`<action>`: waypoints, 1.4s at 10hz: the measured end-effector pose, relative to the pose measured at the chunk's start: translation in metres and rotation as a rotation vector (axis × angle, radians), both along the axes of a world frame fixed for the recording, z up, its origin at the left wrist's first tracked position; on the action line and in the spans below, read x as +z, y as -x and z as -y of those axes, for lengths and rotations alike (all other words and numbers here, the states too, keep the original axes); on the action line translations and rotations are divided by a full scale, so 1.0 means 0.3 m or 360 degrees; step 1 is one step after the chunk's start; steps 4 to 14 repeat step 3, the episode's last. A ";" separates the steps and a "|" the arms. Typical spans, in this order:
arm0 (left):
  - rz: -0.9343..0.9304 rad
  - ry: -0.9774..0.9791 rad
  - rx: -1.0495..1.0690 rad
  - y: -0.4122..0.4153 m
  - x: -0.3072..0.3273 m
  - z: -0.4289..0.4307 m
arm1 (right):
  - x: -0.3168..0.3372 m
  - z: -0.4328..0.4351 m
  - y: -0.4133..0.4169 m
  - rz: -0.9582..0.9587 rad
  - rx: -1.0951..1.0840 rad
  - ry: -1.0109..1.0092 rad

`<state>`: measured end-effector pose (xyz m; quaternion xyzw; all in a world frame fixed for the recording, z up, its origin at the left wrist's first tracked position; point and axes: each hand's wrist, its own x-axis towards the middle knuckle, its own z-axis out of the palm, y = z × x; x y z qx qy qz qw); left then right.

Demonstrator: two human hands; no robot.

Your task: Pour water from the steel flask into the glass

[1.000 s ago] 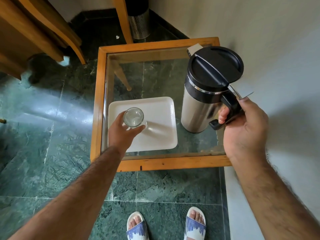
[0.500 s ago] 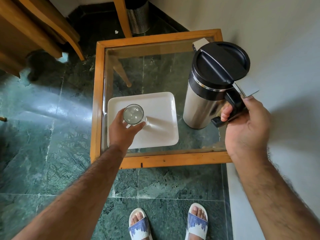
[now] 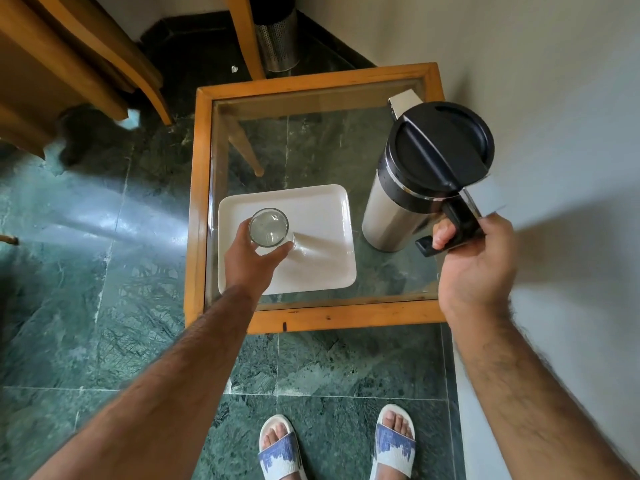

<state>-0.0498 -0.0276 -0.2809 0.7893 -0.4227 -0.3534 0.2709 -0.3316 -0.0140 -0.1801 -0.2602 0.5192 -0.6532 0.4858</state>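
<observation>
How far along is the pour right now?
Done: the left hand grips the glass over the white tray, and the right hand holds the steel flask by its black handle. In hand: the flask is up but near upright, to the right of the glass. Left: bring its spout over the glass and tip it; no stream of water shows, and the black lid is on.

Quick count of what's here: one steel flask (image 3: 398, 209) with one black lid (image 3: 440, 147), one glass (image 3: 268, 227), one white tray (image 3: 322, 216), and one glass-topped table (image 3: 332, 318) with a wooden frame. Two hands, the left hand (image 3: 252, 265) and the right hand (image 3: 474, 268). Two slippers (image 3: 281, 452), one per foot. One perforated metal bin (image 3: 278, 43) in the corner.
</observation>
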 end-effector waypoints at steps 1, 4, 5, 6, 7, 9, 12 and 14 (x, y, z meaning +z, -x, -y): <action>0.0120 -0.0111 -0.0175 -0.005 0.032 -0.014 | 0.012 0.000 0.009 0.0000 -0.0042 -0.0012; 0.0803 0.0083 -0.0742 -0.040 0.237 -0.058 | 0.150 0.035 0.125 -0.0986 0.0004 -0.0091; 0.0803 0.0083 -0.0742 -0.040 0.237 -0.058 | 0.150 0.035 0.125 -0.0986 0.0004 -0.0091; 0.0803 0.0083 -0.0742 -0.040 0.237 -0.058 | 0.150 0.035 0.125 -0.0986 0.0004 -0.0091; 0.0803 0.0083 -0.0742 -0.040 0.237 -0.058 | 0.150 0.035 0.125 -0.0986 0.0004 -0.0091; 0.0803 0.0083 -0.0742 -0.040 0.237 -0.058 | 0.150 0.035 0.125 -0.0986 0.0004 -0.0091; 0.0803 0.0083 -0.0742 -0.040 0.237 -0.058 | 0.150 0.035 0.125 -0.0986 0.0004 -0.0091; 0.0803 0.0083 -0.0742 -0.040 0.237 -0.058 | 0.150 0.035 0.125 -0.0986 0.0004 -0.0091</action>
